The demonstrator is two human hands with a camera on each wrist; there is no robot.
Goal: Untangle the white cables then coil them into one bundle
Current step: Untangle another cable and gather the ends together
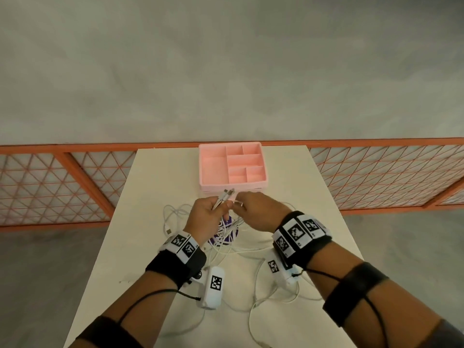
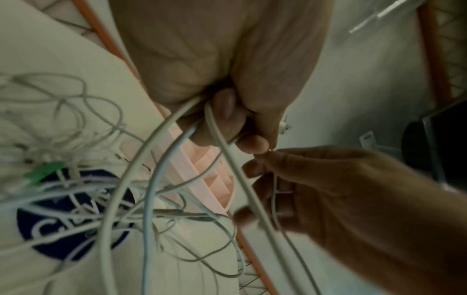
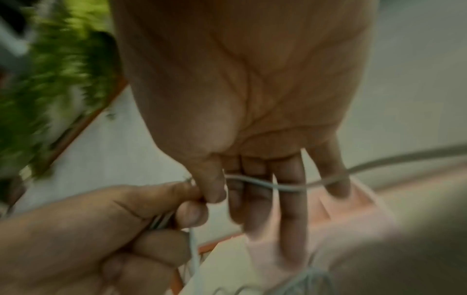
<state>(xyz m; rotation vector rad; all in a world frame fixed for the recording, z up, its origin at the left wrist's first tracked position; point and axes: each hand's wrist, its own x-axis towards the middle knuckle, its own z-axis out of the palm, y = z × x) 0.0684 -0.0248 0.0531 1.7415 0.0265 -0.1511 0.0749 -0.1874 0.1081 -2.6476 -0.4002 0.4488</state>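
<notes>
Holding the cable ends tight in our left hand, we pinch one white cable with our right hand, just right of it mid-frame.

The camera on my head looks forward and down over the pale rectangular counter, taking in both forearms from well above. Each wrist camera sits close under its own palm, facing along my fingers. All three views share the spot where my left hand and right hand meet, with the pink compartmented plastic tray beyond.
</notes>
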